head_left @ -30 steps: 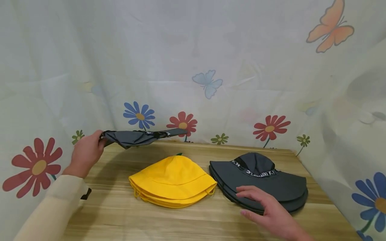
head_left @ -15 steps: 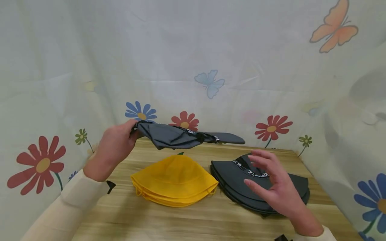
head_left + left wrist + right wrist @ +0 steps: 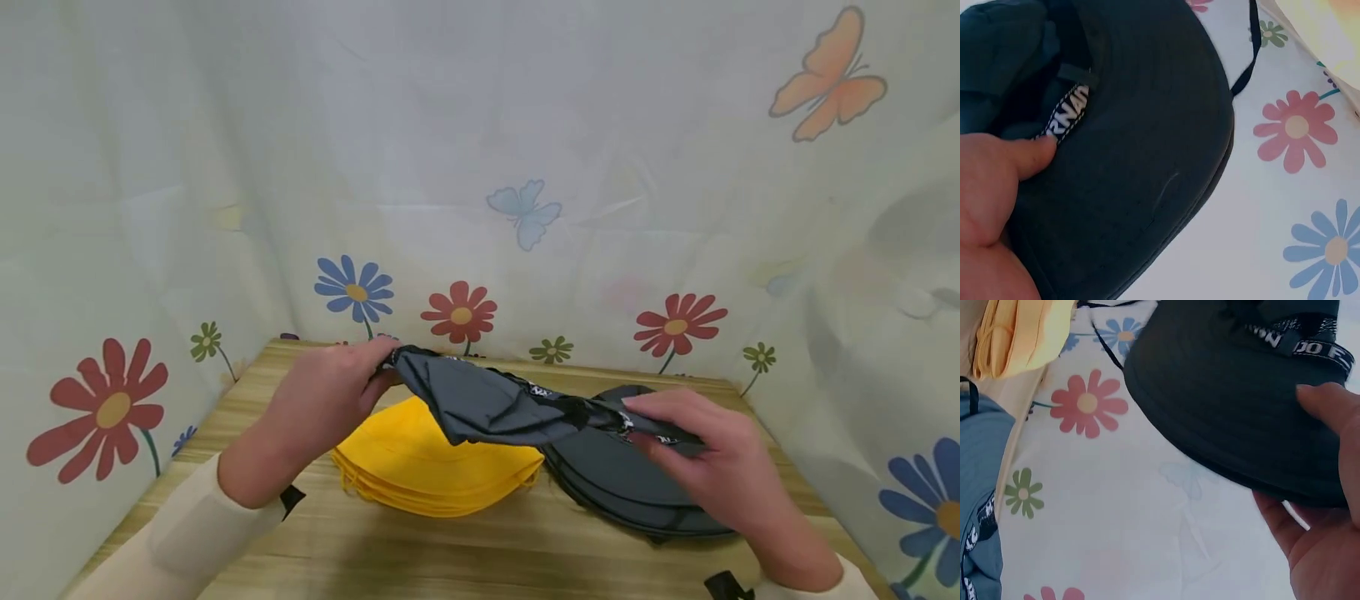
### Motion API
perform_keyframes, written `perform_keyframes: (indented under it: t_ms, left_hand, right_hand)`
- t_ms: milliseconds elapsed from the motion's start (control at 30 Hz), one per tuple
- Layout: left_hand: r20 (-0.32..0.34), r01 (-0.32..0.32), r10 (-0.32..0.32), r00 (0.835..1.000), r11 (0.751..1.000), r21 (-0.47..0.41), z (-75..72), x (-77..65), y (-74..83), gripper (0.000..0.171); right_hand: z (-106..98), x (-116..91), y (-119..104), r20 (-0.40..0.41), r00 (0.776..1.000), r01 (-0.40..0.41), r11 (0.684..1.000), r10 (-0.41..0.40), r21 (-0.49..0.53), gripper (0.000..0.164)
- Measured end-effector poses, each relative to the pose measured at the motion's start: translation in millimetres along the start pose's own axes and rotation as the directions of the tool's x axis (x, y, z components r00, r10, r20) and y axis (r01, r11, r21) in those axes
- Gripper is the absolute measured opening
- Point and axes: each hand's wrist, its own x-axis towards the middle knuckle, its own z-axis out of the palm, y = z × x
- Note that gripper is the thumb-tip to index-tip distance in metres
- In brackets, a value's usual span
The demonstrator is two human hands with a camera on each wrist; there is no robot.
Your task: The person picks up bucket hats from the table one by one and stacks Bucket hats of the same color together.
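A dark grey bucket hat (image 3: 495, 404) with a black and white lettered band hangs between both hands, above the table. My left hand (image 3: 318, 400) pinches one end of it; in the left wrist view the thumb lies on the brim beside the band (image 3: 1067, 112). The right hand (image 3: 723, 458) pinches the brim at the other end, thumb on top and fingers underneath in the right wrist view. Below the held hat sits a stack of yellow bucket hats (image 3: 442, 483), partly covered by it. A stack of dark grey hats (image 3: 637, 492) lies behind the right hand, partly hidden.
The wooden table (image 3: 300, 558) meets a white curtain (image 3: 420, 125) printed with flowers and butterflies at its back and sides. A dark cord (image 3: 1250, 59) dangles from the held hat's brim.
My left hand has carried the grey hat rightward across the yellow stack. The right hand, open and bare before, has risen from over the grey stack and now grips the hat's far brim.
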Motion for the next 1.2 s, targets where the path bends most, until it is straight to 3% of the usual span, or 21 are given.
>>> perform_keyframes:
  t_ms: [33, 233, 433, 600, 767, 833, 867, 933, 1067, 1133, 1200]
  left_hand:
    - [0.017, -0.009, 0.009, 1.0, 1.0, -0.006, 0.2, -0.1, 1.3, 0.02]
    - [0.079, -0.06, 0.067, 0.995, 0.994, -0.091, 1.0, 0.2, 6.9, 0.02]
    - [0.096, -0.088, 0.11, 0.989, 0.973, -0.212, 3.2, 1.9, 9.6, 0.027]
    - [0.137, -0.027, 0.066, 0.988, 0.963, -0.269, 7.3, 5.4, 7.2, 0.028]
    - [0.217, 0.051, 0.015, 0.976, 0.954, -0.296, 28.7, 17.7, 15.3, 0.027]
    - [0.24, 0.071, 0.007, 0.971, 0.945, -0.318, 42.6, 25.0, 23.0, 0.027]
    - [0.243, 0.073, 0.013, 0.97, 0.937, -0.34, 49.4, 28.7, 26.9, 0.027]
    - [0.236, 0.068, 0.027, 0.971, 0.921, -0.384, 65.3, 35.5, 33.2, 0.029]
    - [0.194, 0.031, 0.065, 0.979, 0.891, -0.453, 94.3, 46.8, 42.5, 0.032]
    - [0.169, 0.011, 0.078, 0.983, 0.884, -0.468, 107.4, 51.4, 46.1, 0.033]
    - [0.144, -0.011, 0.088, 0.986, 0.884, -0.467, 120.3, 55.3, 49.4, 0.033]
  right_hand:
    - [-2.0, -0.9, 1.9, -0.021, 1.0, 0.002, 1.0, -0.002, 0.009, 0.032]
    - [-17.0, -3.5, 9.8, -0.112, 0.993, -0.036, 0.998, 0.042, 0.054, 0.02]
    - [-35.3, -4.0, 8.7, -0.114, 0.984, -0.141, 0.989, 0.136, -0.039, 0.047]
    - [-49.0, -3.6, 18.3, -0.132, 0.974, -0.199, 0.976, 0.186, -0.092, 0.04]
    - [-63.5, -4.4, 40.4, -0.177, 0.952, -0.269, 0.957, 0.248, -0.107, 0.03]
    - [-68.5, -6.5, 49.8, -0.221, 0.921, -0.352, 0.929, 0.322, -0.116, 0.025]
    - [-70.4, -8.3, 54.2, -0.256, 0.893, -0.408, 0.905, 0.37, -0.116, 0.023]
    - [-73.5, -12.0, 62.8, -0.331, 0.824, -0.513, 0.854, 0.459, -0.093, 0.023]
    - [-78.1, -22.7, 77.9, -0.456, 0.649, -0.676, 0.737, 0.609, 0.022, 0.031]
    - [-80.1, -28.2, 86.5, -0.493, 0.588, -0.703, 0.707, 0.641, 0.079, 0.034]
    - [-81.8, -33.5, 95.0, -0.52, 0.554, -0.712, 0.693, 0.65, 0.108, 0.034]
